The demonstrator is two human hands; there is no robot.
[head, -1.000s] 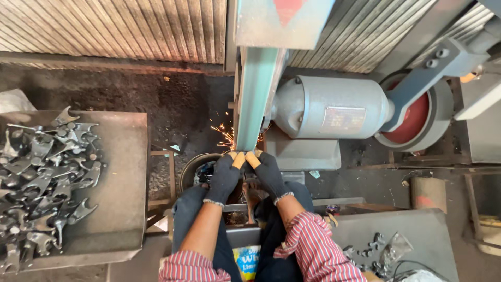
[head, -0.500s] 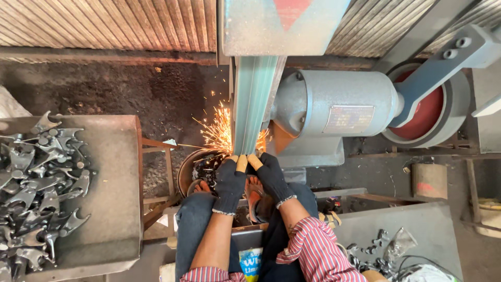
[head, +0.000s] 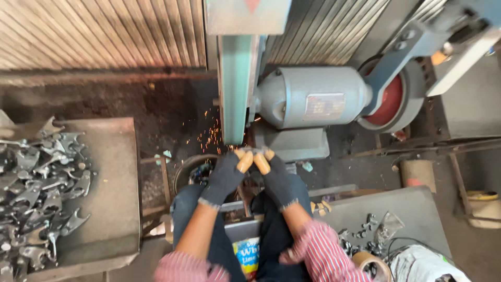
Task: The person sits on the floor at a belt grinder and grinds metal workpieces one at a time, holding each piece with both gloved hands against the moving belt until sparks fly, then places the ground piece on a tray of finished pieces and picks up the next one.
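My left hand point(head: 226, 175) and my right hand point(head: 276, 177) wear dark gloves with orange fingertips. Both pinch one small metal part point(head: 254, 151) between them, mostly hidden by the fingers. The part is pressed against the lower end of a green grinding belt point(head: 233, 89). Orange sparks point(head: 209, 137) fly off to the left of the belt. My sleeves are red and white striped.
A grey motor point(head: 310, 96) with a red wheel point(head: 391, 102) sits right of the belt. A metal tray point(head: 112, 188) at left holds several grey forged parts point(head: 36, 183). A round bucket point(head: 190, 169) stands below the belt. Another tray point(head: 360, 209) with a few parts lies at right.
The spray of sparks has shrunk since half a second ago. Both hands stay at the belt's lower end, holding the part. The camera view has shifted slightly.
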